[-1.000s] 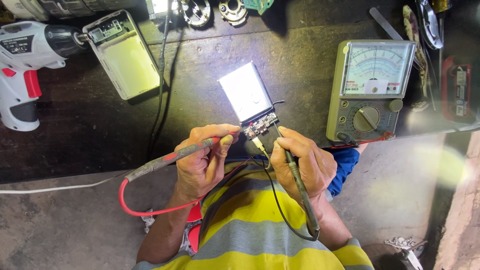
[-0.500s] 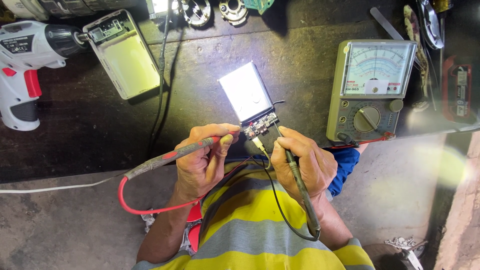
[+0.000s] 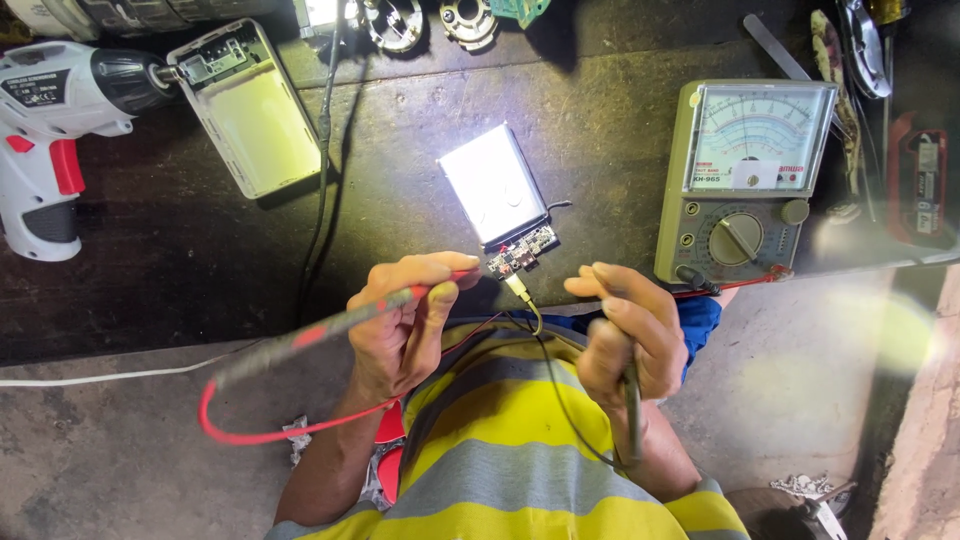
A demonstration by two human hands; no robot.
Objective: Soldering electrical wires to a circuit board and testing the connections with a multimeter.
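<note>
Near the bench edge, left hand [image 3: 400,325] pinching red probe [image 3: 330,328], right hand [image 3: 625,335] gripping black probe [image 3: 632,410], tips by the small circuit board [image 3: 520,250]: light, fragile, best held by edges.

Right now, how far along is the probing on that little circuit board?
Done: analog multimeter stands on the workbench with leads plugged in; the opened case lies aside. In hand: left hand holds the red probe at the circuit board beside the flat battery cell; right hand holds the black probe, tip hidden. Left: black contact unconfirmed; needle unreadable.
</note>
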